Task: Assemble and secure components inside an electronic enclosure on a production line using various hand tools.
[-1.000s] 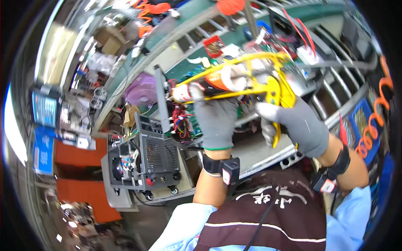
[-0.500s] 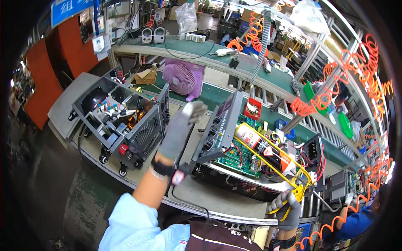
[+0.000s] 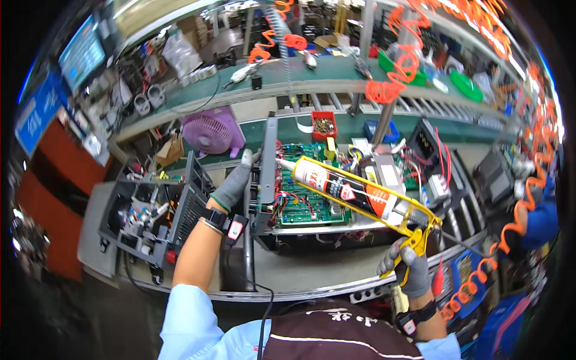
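My right hand (image 3: 409,267), in a grey glove, is closed round the handle of a yellow caulking gun (image 3: 414,240). The gun carries a white, black and orange sealant cartridge (image 3: 345,187). Its nozzle (image 3: 287,163) points left, over the green circuit board (image 3: 300,204) of an opened machine, close behind the grey front panel (image 3: 267,171). At that panel's outer face is my gloved left hand (image 3: 233,187), its thumb and fingers stretched upward and holding nothing that I can see. Whether the hand touches the panel I cannot tell.
A second opened machine (image 3: 141,216) stands on the left, near a purple fan (image 3: 210,133). Behind the board are a red parts bin (image 3: 324,125) and a blue bin (image 3: 381,130). Orange coiled hoses (image 3: 480,285) hang on the right, near a co-worker's blue sleeve (image 3: 540,222).
My view has turned to the right. My left hand has come to the front panel from the gap between the machines. The caulking gun's nozzle now lies over the board's left end.
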`<action>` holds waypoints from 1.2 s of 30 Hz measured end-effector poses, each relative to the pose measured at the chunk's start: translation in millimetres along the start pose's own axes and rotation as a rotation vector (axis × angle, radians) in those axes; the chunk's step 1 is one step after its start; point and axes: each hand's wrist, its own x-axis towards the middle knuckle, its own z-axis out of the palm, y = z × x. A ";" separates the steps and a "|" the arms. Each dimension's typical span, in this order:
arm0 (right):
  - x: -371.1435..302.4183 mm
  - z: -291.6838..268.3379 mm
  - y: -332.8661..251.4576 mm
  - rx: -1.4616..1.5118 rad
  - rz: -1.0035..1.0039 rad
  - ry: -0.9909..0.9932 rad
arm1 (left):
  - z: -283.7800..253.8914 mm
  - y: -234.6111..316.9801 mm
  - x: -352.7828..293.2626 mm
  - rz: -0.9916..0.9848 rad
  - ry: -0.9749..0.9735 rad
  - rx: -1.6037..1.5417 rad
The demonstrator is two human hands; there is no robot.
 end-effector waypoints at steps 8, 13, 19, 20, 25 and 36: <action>3.4 -18.2 5.5 -0.030 -0.081 -0.029 | 53.1 45.2 -69.2 0.198 0.776 0.086; 20.4 -18.0 7.9 -0.004 -0.086 -0.101 | 159.6 57.6 -115.3 0.512 0.720 0.368; 35.7 -1.2 32.9 -0.048 -0.125 -0.121 | 209.8 58.0 -106.1 0.695 0.752 0.376; 38.0 -1.3 34.9 -0.040 -0.116 -0.112 | 211.7 51.9 -101.8 0.681 0.660 0.446; 43.4 1.1 54.9 -0.051 -0.159 -0.084 | 184.5 42.8 -52.7 0.197 0.330 -0.495; 56.6 9.8 60.0 -0.080 -0.131 -0.099 | 159.0 40.2 10.3 0.130 0.115 -0.869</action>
